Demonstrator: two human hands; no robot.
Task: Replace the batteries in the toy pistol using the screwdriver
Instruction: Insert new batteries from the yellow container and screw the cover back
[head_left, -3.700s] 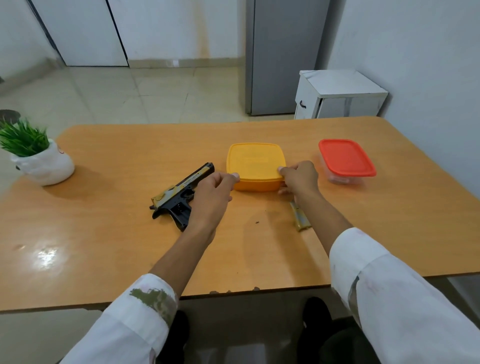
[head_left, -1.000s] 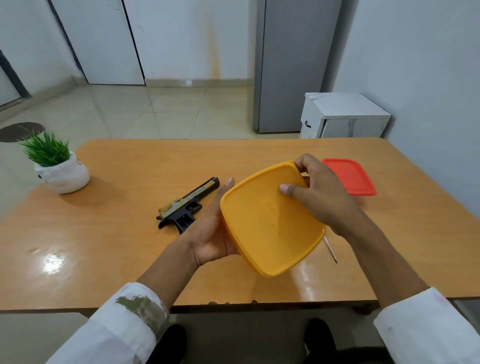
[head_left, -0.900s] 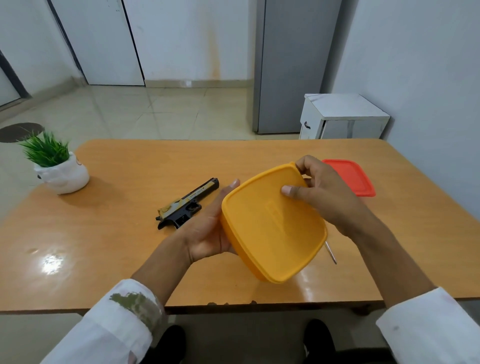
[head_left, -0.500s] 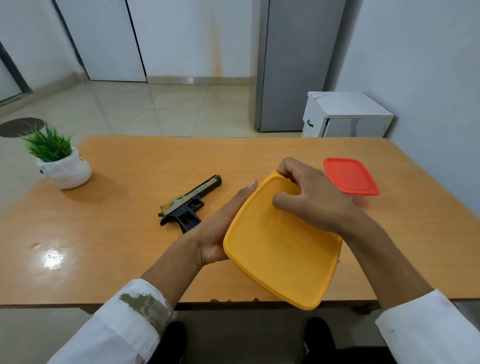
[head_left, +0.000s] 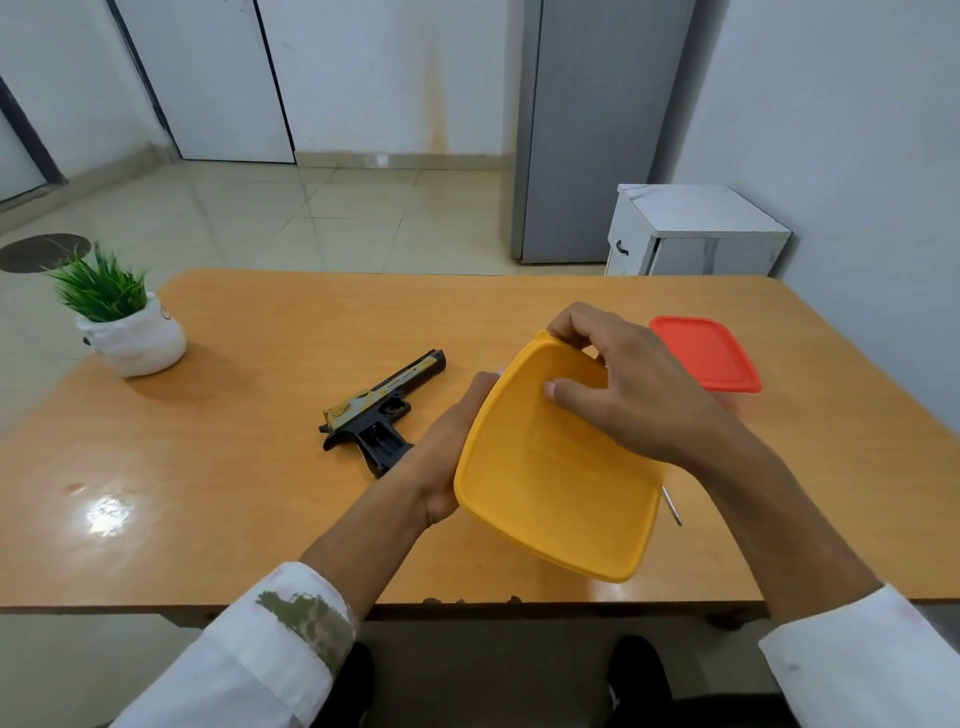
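Observation:
I hold a yellow lidded box (head_left: 556, 478) tilted up above the table, its lid facing me. My left hand (head_left: 447, 452) cups its left side and underside. My right hand (head_left: 623, 384) grips the far top corner, fingers curled over the lid's edge and thumb pressed on the lid. The black and gold toy pistol (head_left: 382, 413) lies on the table to the left of my left hand. Only the metal tip of the screwdriver (head_left: 671, 506) shows, below the box's right edge.
A container with a red lid (head_left: 706, 358) stands at the right behind my right hand. A small plant in a white pot (head_left: 127, 332) sits at the table's far left. The wooden table (head_left: 208, 467) has its front edge close to me.
The yellow box came off the table into both hands and tilted toward me. Over the last second it sank lower, and my right fingers moved to the lid's far corner.

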